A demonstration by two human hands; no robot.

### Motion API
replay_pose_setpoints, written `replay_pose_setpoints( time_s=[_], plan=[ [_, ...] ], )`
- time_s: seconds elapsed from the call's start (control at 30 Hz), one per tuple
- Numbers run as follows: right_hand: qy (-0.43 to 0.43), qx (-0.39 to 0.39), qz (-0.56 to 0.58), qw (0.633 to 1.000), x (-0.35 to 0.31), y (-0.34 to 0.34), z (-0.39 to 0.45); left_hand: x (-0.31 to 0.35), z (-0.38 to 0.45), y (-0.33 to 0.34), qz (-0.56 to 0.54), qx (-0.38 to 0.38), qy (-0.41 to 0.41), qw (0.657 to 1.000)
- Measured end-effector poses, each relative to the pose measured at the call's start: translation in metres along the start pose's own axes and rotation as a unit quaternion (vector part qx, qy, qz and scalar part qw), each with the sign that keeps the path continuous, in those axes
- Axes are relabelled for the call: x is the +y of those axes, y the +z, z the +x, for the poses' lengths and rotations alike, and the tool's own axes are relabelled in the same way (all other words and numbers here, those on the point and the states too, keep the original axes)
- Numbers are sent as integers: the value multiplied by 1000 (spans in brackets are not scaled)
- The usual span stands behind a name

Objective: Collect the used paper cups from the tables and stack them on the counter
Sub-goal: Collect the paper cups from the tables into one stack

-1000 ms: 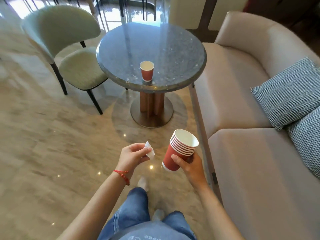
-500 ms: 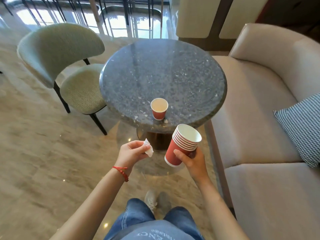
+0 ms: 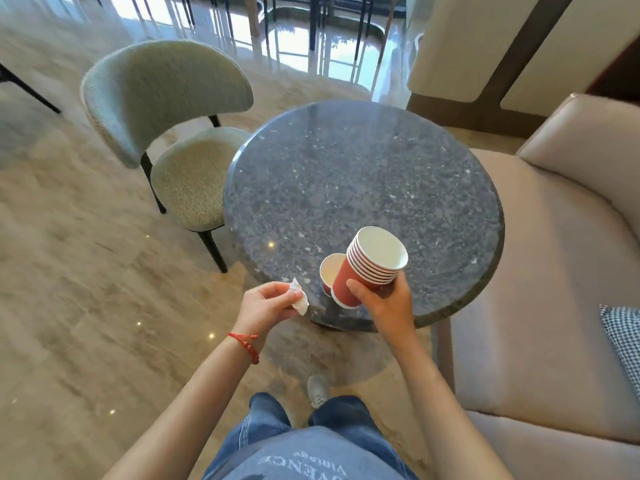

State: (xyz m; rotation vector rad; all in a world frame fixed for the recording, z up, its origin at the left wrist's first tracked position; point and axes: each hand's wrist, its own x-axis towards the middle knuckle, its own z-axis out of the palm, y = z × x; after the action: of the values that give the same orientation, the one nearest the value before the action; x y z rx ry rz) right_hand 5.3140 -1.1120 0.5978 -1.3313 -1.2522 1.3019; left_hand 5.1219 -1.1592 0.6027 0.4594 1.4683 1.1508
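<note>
My right hand [image 3: 388, 303] grips a tilted stack of several red paper cups [image 3: 367, 270] with white insides, held over the near edge of the round dark stone table [image 3: 363, 174]. One single red cup [image 3: 329, 273] stands on the table close to that edge, partly hidden behind the stack. My left hand [image 3: 265, 306] pinches a crumpled white tissue [image 3: 299, 299] just left of the single cup, level with the table's rim.
A pale green upholstered chair [image 3: 180, 133] stands at the table's left. A beige sofa [image 3: 554, 289] runs along the right, with a checked cushion [image 3: 623, 337] on it. Polished stone floor lies to the left. More chair legs show at the top.
I have walked up to the table. The cup stack in my right hand now hangs over the table's near edge, in front of the single cup. My left hand keeps the tissue.
</note>
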Motion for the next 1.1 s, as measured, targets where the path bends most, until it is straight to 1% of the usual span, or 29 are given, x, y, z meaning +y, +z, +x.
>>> replay_pose_setpoints(
  time_s=[0.2, 0.33, 0.5, 0.77, 0.9, 1.1],
  plan=[
    [7, -42, -87, 995, 6, 7, 42, 7, 25, 12, -7, 38, -3, 999],
    [-20, -64, -135, 989, 17, 12, 52, 4, 30, 14, -30, 63, -13, 997],
    [-16, -88, -185, 979, 34, 12, 59, -1, 32, 14, -56, 94, -32, 993],
    [-2, -138, -199, 970, 56, 9, 61, -4, 34, 12, -80, 120, -39, 989],
    [17, -138, -203, 969, 67, 12, 62, -8, 32, 10, -87, 131, -43, 987],
    [45, -116, -195, 973, 78, 20, 64, -9, 27, 3, -109, 160, -39, 980]
  ],
)
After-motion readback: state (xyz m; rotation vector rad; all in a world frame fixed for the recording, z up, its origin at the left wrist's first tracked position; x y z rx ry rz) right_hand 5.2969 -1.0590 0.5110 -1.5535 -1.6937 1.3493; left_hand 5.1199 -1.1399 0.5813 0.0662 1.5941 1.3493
